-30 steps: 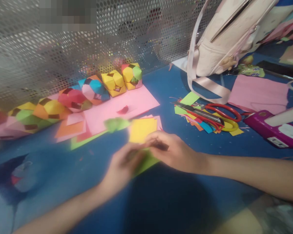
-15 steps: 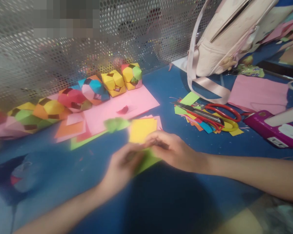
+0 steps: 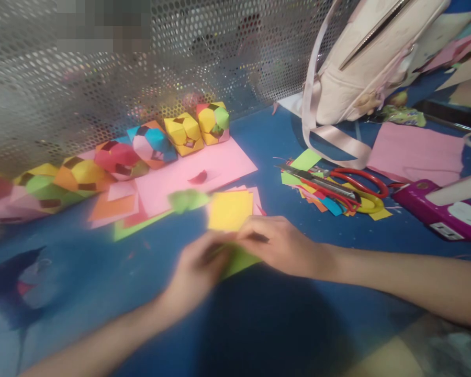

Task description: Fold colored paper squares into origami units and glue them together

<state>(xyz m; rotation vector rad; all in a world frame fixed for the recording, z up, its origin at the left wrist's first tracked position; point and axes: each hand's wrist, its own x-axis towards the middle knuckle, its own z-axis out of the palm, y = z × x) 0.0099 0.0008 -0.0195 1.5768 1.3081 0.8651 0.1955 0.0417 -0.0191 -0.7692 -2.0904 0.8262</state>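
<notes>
A green paper (image 3: pixel 241 261) is held between both hands above the blue surface (image 3: pixel 160 335). My left hand (image 3: pixel 198 262) is closed on its left side, its fingers blurred. My right hand (image 3: pixel 277 243) pinches the paper's upper edge, its fingertips touching or nearly touching those of the left. Just beyond the hands lies a stack topped with yellow paper (image 3: pixel 230 209). A folded green piece (image 3: pixel 188 200) rests to the left of that stack, near a large pink sheet (image 3: pixel 160 186).
Folded paper balls (image 3: pixel 183 133) line the metal mesh (image 3: pixel 251 78). On the right are a cutter knife (image 3: pixel 320 180), red-handled scissors (image 3: pixel 361 180) over coloured scraps, a purple device (image 3: pixel 435 209), a pink sheet (image 3: pixel 416 152) and a pale bag (image 3: pixel 353 78).
My right hand has shifted slightly, its fingers lying flatter over the paper's edge. Both hands still hold the green paper in nearly the same place.
</notes>
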